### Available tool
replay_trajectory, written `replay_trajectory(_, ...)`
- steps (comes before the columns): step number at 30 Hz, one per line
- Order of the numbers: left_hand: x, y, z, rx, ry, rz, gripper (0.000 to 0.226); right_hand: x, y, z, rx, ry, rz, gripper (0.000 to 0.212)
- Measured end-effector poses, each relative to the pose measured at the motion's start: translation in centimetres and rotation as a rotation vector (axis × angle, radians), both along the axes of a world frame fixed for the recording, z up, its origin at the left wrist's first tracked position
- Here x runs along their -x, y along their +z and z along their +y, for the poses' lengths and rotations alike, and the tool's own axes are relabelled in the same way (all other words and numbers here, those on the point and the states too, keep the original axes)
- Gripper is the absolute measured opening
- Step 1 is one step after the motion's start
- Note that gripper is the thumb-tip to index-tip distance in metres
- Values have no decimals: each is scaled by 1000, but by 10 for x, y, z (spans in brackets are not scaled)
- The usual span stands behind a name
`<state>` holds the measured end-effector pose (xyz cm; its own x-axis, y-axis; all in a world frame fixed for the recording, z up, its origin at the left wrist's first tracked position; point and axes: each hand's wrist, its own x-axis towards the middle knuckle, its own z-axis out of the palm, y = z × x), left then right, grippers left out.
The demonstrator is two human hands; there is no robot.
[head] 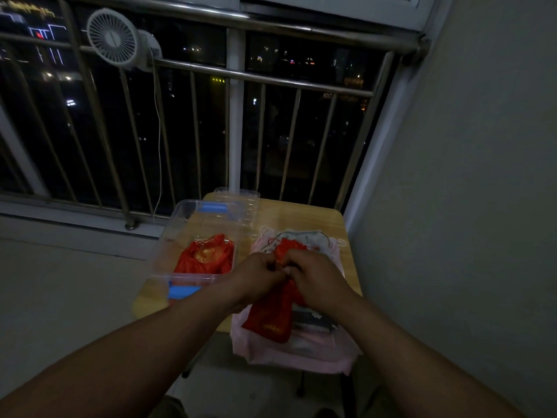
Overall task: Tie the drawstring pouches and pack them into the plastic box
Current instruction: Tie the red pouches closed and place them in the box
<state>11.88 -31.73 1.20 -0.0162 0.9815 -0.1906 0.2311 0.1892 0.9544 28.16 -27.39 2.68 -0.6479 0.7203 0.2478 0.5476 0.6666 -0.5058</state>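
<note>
Both the left hand (261,271) and right hand (313,274) pinch the gathered neck of a red pouch (271,319) above the tabletop (301,215). It looks soft, light and slippery; the cords at the neck seem the best hold.

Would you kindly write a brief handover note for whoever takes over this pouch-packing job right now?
Left hand and right hand: both pinch the neck of a red fabric drawstring pouch, held over the pile of pink and grey fabric pouches on the small wooden table.
Done: at least one red gold-patterned pouch lies in the open clear plastic box, to the left.
Left: finish this tie, box the pouch, then work through the pile.
</note>
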Motion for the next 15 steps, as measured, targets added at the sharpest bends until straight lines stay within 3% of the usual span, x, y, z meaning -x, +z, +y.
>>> replay_trajectory(3, 5, 1, 0, -3, -31, 12, 9, -3, 2, -1, 52, -6, 45, 25)
replay_trajectory(7, 7, 5, -1, 3, -66, -35, 20, -4, 5, 0, 142, -26, 103, 19)
replay_trajectory(11, 0, 4, 2, -34, 8, 3, 6, 1, 0, 2, 121, -51, 100, 19)
replay_trajectory(15, 4, -3, 2, -45, 7, -41, 14, 0, -3, 2, 127, -77, 113, 17)
